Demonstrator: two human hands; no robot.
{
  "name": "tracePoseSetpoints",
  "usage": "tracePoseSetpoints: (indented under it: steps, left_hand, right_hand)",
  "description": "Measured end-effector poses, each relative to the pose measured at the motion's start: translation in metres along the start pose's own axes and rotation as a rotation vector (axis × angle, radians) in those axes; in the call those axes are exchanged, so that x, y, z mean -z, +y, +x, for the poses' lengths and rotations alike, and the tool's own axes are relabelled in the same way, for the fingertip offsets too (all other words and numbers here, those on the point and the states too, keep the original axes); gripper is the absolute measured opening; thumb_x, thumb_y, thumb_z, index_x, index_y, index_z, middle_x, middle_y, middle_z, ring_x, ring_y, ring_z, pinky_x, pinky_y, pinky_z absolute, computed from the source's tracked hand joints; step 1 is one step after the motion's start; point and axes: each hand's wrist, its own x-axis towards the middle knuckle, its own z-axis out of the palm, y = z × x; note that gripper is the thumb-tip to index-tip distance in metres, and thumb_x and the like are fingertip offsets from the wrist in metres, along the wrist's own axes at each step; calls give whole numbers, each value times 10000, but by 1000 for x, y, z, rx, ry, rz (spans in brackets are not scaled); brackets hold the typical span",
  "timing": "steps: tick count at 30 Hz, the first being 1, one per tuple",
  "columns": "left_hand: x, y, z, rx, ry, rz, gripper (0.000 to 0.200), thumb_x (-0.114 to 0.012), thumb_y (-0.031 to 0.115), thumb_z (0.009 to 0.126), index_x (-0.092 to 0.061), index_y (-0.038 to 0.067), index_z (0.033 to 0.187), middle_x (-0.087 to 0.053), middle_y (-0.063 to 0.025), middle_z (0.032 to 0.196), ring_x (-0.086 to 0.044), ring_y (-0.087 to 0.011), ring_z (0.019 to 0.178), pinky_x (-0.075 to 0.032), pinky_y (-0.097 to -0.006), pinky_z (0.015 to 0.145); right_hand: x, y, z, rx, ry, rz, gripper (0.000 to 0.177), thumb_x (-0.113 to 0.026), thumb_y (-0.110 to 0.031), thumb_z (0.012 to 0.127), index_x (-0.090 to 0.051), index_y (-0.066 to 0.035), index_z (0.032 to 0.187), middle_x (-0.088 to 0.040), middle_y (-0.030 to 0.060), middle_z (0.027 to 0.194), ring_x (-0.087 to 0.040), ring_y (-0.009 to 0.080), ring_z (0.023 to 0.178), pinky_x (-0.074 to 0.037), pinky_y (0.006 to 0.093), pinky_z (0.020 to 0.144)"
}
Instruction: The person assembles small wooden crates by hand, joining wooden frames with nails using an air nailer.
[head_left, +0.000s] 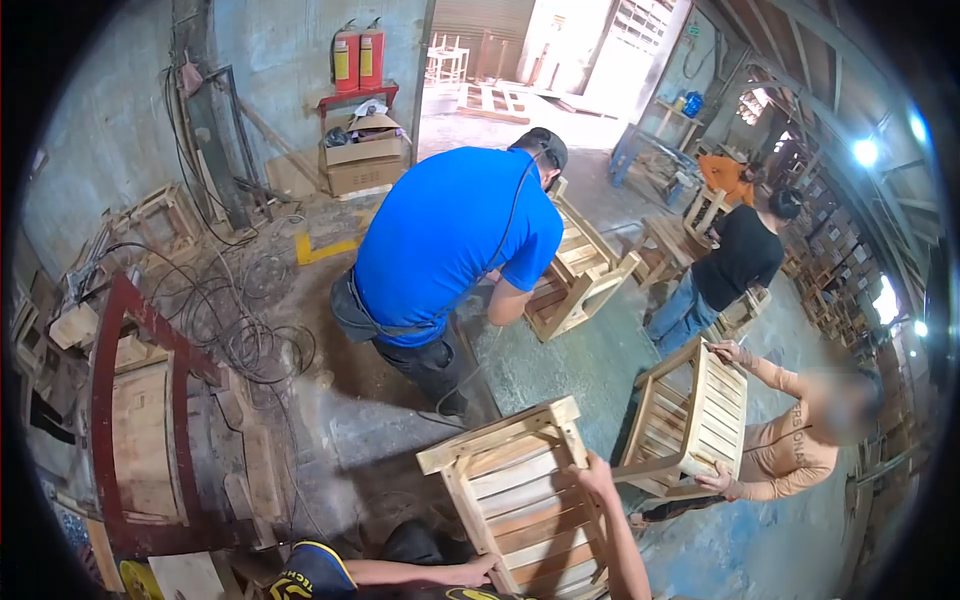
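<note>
My left hand (pixel 478 571) is closed on the left rail of the slatted wooden frame (pixel 535 510), toward its near end, and the fingers of my right hand (pixel 597 474) are curled over the right rail, farther up. The frame is right in front of me, at the near middle of the scene, between the cables (pixel 225 310) on the left and the person in tan (pixel 795 450) on the right, who grips another chair (pixel 690 415). Beyond it a person in blue (pixel 450 235) bends by a chair (pixel 580 265).

To hold it well, I'd judge, both rails want even pressure, since my grips sit at different heights and the frame could twist toward the lower one. I'd keep my fingers on the solid rails rather than on the slats, wrists firm, and mind the jutting crossbar ends, the right one above all, with the neighbour's chair so near. A slow, level turn would suit it better than a jerk.

Its long axis runs near to far, the far end leaning left. The wide crossbar points away from me and sticks out past both rails, its right end farther off than its left. The slats lie across that axis. The near end is cut off, so I can't tell what it rests on.
</note>
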Motion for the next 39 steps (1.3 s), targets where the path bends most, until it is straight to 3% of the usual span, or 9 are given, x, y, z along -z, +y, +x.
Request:
tracePoseSetpoints:
  steps: [2, 4, 8, 11, 15, 17, 26, 35, 39]
  left_hand:
    - [20, -15, 39, -710, -335, 643, 231, -641, 134, 741, -488, 97, 911, -454, -32, 943, -446, -163, 915, -441, -360, 850]
    - [1, -1, 77, 27, -229, -57, 194, -614, 183, 732, -501, 110, 872, -444, -16, 975, -422, -165, 952, -415, -413, 918]
    - [1, 42, 135, -105, -296, 187, 540, -771, 153, 692, -442, 117, 1118, -441, -66, 1068, -419, -189, 976, -426, -358, 874]
    - [15, 64, 179, -1029, -510, 771, 604, -770, 147, 687, -432, 68, 1181, -455, -83, 1096, -464, -222, 1017, -431, -334, 867]
    - [-9, 114, 237, 286, -275, -75, 520, -715, 305, 720, -506, 28, 1108, -472, -103, 1146, -463, -258, 1058, -394, -390, 928]
    - [-59, 151, 261, 465, -102, -189, 454, -672, 366, 731, -566, 49, 1039, -500, -113, 1137, -454, -274, 1090, -375, -433, 947]
    - [-88, 174, 310, 623, 201, -165, 308, -623, 287, 705, -504, 124, 938, -428, -53, 978, -395, -185, 880, -327, -322, 762]
    - [-137, 257, 314, 559, 269, -96, 401, -676, 276, 749, -521, 120, 1084, -510, -16, 996, -443, -125, 913, -388, -323, 715]
    - [-68, 247, 327, 410, -510, 357, 416, -633, 406, 809, -604, 32, 988, -606, -74, 742, -463, -185, 401, -396, -330, 384]
  right_hand:
    - [7, 20, 29, -41, -9, 70, 597, -717, -362, 696, -612, 2, 1159, -666, 268, 1011, -643, 391, 993, -502, 434, 848]
    - [19, 16, 53, -73, 5, 65, 611, -722, -366, 689, -611, 2, 1164, -672, 252, 1009, -650, 367, 982, -504, 411, 840]
    - [39, 18, 106, -152, -80, 49, 660, -725, -378, 681, -586, -5, 1207, -669, 227, 1058, -640, 336, 1006, -487, 379, 875]
    - [40, 40, 166, -176, -150, 119, 656, -721, -313, 713, -546, 17, 1252, -660, 185, 1103, -645, 289, 980, -496, 359, 877]
    - [29, 72, 249, -223, -288, 464, 617, -766, -206, 726, -532, 32, 1244, -653, 134, 1056, -619, 206, 921, -501, 332, 826]
    - [45, 75, 282, -220, -315, 463, 596, -747, -230, 749, -528, 55, 1225, -646, 134, 1042, -606, 221, 919, -488, 337, 833]
    - [62, 98, 382, -302, -277, 465, 575, -751, -284, 703, -608, 55, 1146, -686, 123, 931, -633, 227, 817, -501, 353, 743]
    - [54, 47, 370, -216, 674, -70, 229, -613, -126, 806, -663, -25, 1005, -673, 167, 851, -651, 348, 822, -500, 413, 744]
    - [17, 1, 309, -212, 669, 103, 250, -630, -145, 816, -630, -16, 1030, -662, 181, 928, -638, 351, 869, -492, 417, 783]
